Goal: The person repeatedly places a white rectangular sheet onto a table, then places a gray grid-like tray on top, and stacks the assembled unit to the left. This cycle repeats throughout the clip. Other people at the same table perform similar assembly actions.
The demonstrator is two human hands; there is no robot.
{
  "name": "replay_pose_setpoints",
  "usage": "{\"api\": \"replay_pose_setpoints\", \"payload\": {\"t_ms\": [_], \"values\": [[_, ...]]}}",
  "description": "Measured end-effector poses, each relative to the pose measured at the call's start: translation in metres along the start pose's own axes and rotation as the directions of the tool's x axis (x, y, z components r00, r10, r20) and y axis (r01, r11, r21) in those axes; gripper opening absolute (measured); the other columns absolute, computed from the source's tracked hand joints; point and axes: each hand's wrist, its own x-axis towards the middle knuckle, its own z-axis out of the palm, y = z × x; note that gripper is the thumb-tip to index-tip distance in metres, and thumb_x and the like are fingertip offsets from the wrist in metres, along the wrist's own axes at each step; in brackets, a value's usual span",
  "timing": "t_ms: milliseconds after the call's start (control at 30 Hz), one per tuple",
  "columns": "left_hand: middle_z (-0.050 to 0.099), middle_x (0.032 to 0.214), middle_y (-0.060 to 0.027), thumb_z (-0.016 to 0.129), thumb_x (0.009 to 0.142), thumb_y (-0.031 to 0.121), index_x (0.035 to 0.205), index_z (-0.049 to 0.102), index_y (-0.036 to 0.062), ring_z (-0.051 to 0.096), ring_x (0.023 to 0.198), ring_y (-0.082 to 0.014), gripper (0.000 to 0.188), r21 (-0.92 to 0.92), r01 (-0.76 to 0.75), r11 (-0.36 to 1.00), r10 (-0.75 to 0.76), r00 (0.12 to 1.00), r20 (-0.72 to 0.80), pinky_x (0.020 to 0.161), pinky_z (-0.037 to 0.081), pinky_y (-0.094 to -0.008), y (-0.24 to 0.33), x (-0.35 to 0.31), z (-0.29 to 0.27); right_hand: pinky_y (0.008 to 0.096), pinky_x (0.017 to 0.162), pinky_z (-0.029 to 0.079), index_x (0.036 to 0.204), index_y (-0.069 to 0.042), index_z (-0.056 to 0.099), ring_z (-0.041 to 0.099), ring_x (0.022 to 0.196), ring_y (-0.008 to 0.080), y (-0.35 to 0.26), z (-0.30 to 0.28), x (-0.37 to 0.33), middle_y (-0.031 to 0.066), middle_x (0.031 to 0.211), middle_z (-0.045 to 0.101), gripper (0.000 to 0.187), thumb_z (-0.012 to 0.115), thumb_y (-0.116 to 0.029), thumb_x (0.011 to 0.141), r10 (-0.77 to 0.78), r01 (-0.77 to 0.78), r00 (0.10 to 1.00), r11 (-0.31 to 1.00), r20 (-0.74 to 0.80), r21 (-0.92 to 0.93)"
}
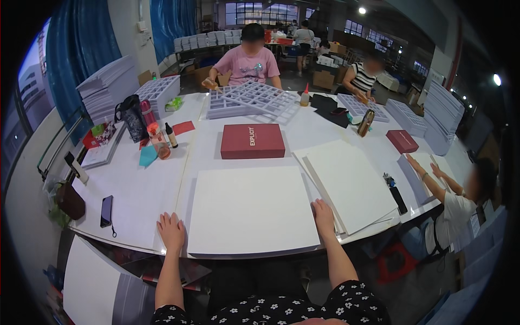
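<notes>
A stack of large white sheets [249,208] lies squarely in front of me at the table's near edge. Flat on the tabletop, just left of that stack, rests my left hand [170,230], fingers spread and holding nothing. My right hand [324,216] is at the stack's right side, fingers stretched forward, between it and a second, skewed white stack [349,187]; whether it touches either edge I cannot tell. Beyond the front stack sits a closed dark red box [252,142].
Left on the white table [143,203] are a phone [106,211], bottles and a dark bag [130,116]. Across from me a person handles white compartment trays [254,100]. A glue bottle [305,96] stands there. Keys [389,181] lie right, near another person's hands on white sheets.
</notes>
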Motion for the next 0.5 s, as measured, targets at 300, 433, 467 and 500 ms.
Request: {"api": "replay_pose_setpoints", "payload": {"t_ms": [300, 433, 467, 500], "values": [[0.047, 0.145, -0.0265, 0.058, 0.093, 0.026, 0.134, 0.055, 0.0027, 0.035, 0.141, -0.0421, 0.047, 0.002, 0.005, 1.000, -0.005, 1.000, 0.001, 0.118, 0.021, -0.0562, -0.0011, -0.0009, -0.0005, 0.0475, 0.108, 0.040, 0.121, -0.004, 0.063, 0.051, 0.130, 0.0356, -0.0009, -0.0003, 0.0000, 0.0172, 0.133, 0.060, 0.033, 0.061, -0.012, 0.089, -0.013, 0.013, 1.000, 1.000, -0.007, 0.000], [0.047, 0.145, -0.0263, 0.058, 0.093, 0.027, 0.134, 0.055, 0.0028, 0.034, 0.141, -0.0419, 0.047, 0.004, 0.007, 1.000, -0.007, 1.000, 0.009, 0.118, 0.021, -0.0559, 0.0003, -0.0002, -0.0007, 0.0474, 0.107, 0.040, 0.120, -0.004, 0.063, 0.051, 0.129, 0.0354, 0.0012, 0.0017, -0.0007, 0.0174, 0.133, 0.060, 0.032, 0.061, -0.011, 0.089, -0.012, 0.012, 1.000, 1.000, -0.010, -0.006], [0.047, 0.145, -0.0263, 0.058, 0.093, 0.027, 0.134, 0.055, 0.0028, 0.034, 0.142, -0.0419, 0.047, 0.001, 0.007, 1.000, -0.007, 1.000, 0.013, 0.119, 0.020, -0.0558, 0.0011, -0.0003, -0.0011, 0.0473, 0.107, 0.040, 0.120, -0.004, 0.063, 0.051, 0.129, 0.0354, 0.0021, 0.0018, -0.0011, 0.0175, 0.133, 0.060, 0.032, 0.061, -0.011, 0.089, -0.010, 0.010, 1.000, 1.000, -0.011, -0.008], [0.047, 0.146, -0.0259, 0.057, 0.094, 0.027, 0.135, 0.055, 0.0032, 0.034, 0.142, -0.0414, 0.047, 0.002, 0.011, 1.000, -0.011, 1.000, 0.017, 0.119, 0.020, -0.0556, 0.0018, -0.0006, -0.0017, 0.0474, 0.107, 0.040, 0.119, -0.004, 0.063, 0.051, 0.129, 0.0354, 0.0029, 0.0019, -0.0016, 0.0175, 0.132, 0.060, 0.032, 0.062, -0.011, 0.088, -0.009, 0.009, 1.000, 1.000, -0.013, -0.007]]}}
